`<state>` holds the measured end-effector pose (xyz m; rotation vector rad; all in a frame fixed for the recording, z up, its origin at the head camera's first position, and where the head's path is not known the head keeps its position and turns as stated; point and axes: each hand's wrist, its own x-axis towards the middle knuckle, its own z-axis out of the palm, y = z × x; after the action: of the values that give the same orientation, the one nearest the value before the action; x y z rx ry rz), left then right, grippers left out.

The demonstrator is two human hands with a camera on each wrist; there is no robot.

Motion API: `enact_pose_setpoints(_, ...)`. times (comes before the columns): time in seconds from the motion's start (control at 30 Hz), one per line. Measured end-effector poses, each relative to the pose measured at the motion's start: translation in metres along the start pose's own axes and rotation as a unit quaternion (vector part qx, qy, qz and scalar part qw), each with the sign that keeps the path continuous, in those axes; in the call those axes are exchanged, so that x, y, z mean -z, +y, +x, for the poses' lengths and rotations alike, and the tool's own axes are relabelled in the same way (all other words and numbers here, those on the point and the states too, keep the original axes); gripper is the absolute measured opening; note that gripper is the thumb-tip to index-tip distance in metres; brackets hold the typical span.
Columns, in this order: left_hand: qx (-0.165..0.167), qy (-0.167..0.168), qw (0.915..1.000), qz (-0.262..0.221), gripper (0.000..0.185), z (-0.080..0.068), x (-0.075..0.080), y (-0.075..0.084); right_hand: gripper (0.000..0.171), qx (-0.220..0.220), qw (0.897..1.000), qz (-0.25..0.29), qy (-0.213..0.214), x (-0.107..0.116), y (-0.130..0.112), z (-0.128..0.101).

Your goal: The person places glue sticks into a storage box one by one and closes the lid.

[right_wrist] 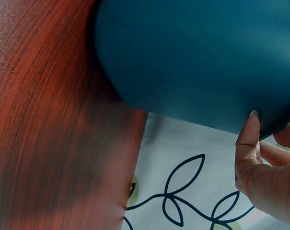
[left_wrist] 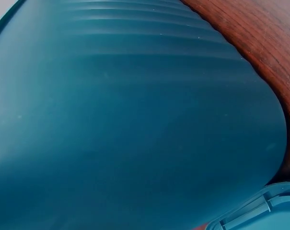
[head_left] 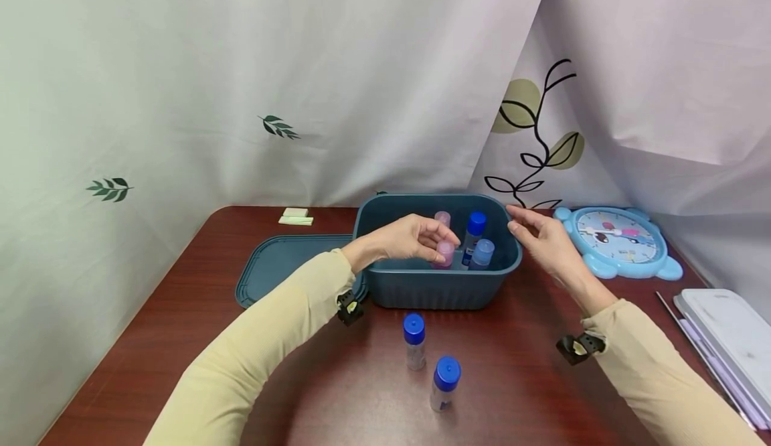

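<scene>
A dark teal plastic bin stands on the table. Over its front part, my left hand holds a pink-capped glue stick between thumb and fingers. Another pink-capped glue stick, a dark-blue-capped one and a lighter-blue-capped one stand inside the bin. My right hand pinches the bin's right rim; in the right wrist view its thumb lies against the outer wall. The left wrist view shows the bin's side, the hand hidden.
Two blue-capped glue sticks, one nearer the bin and one nearer me, stand in front. The teal lid lies left of the bin. Right are a blue clock and a white case. Small pale pads lie at the back.
</scene>
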<state>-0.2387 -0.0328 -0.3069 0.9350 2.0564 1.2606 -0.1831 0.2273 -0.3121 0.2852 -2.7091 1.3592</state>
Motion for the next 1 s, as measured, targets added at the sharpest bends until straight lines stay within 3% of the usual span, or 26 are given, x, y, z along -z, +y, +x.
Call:
enact_pose_setpoints(0.13,-0.005,0.001,1.0000,0.008,0.039,-0.004,0.002,0.004,0.049,-0.001,1.000,0.003,-0.001,0.000,0.000,0.000)
enact_pose_setpoints(0.27,-0.032,0.013,0.9993,0.011,0.042,-0.016,0.007,0.013,0.049,-0.002,1.000,0.002,-0.001,0.000,0.000,0.000)
enact_pose_setpoints(0.4,-0.080,0.023,0.9964,-0.019,0.040,-0.040,0.011,0.021,0.048,0.001,1.000,-0.002,-0.001,0.000,0.000,0.001)
enact_pose_setpoints(0.57,-0.114,-0.022,0.9902,-0.077,0.038,-0.081,0.002,0.022,0.049,-0.001,1.000,-0.002,0.000,0.001,-0.002,0.001)
enact_pose_setpoints(0.67,-0.105,-0.061,0.9865,-0.109,0.042,-0.098,-0.011,0.016,0.049,-0.007,1.000,-0.007,0.001,0.003,-0.003,0.001)
enact_pose_setpoints(0.77,-0.082,-0.090,0.9823,-0.142,0.046,-0.105,-0.025,0.006,0.049,-0.007,1.000,-0.009,0.002,0.003,-0.003,0.000)
enact_pose_setpoints(0.83,-0.067,-0.098,0.9807,-0.155,0.046,-0.106,-0.033,0.000,0.049,-0.005,1.000,-0.009,0.003,0.002,-0.003,-0.001)
enact_pose_setpoints(1.0,-0.068,-0.087,0.9822,-0.152,0.040,-0.104,-0.047,-0.014,0.049,0.002,1.000,-0.006,0.000,0.000,-0.002,-0.001)
